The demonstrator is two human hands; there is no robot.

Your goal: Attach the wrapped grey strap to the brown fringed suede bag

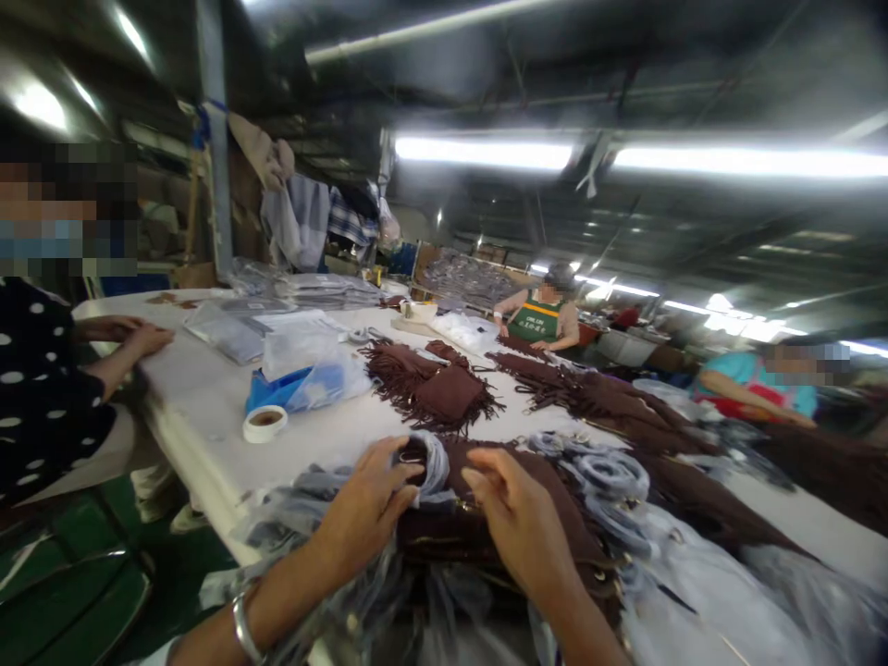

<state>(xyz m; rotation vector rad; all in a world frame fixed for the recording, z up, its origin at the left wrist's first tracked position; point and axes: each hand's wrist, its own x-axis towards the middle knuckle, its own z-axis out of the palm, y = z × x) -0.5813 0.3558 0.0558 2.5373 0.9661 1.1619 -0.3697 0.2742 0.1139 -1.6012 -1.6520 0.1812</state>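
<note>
My left hand [371,499] pinches the near side of a coiled strap [437,467] wrapped in clear grey plastic, with fingers and thumb at its left edge. Under the coil lies a brown bag [555,490] with metal fittings, on top of a stack in front of me. Above that bag, just right of the coil, my right hand [524,518] has its fingers curved and apart, with nothing visible in it. More plastic-wrapped strap coils [610,472] rest to the right of the bag.
Fringed brown bags [450,393] lie farther up the white table [208,444]. A tape roll [265,423] and a blue plastic bag [298,388] sit left. A person in polka dots [48,388] is at the left edge; two co-workers are across the table.
</note>
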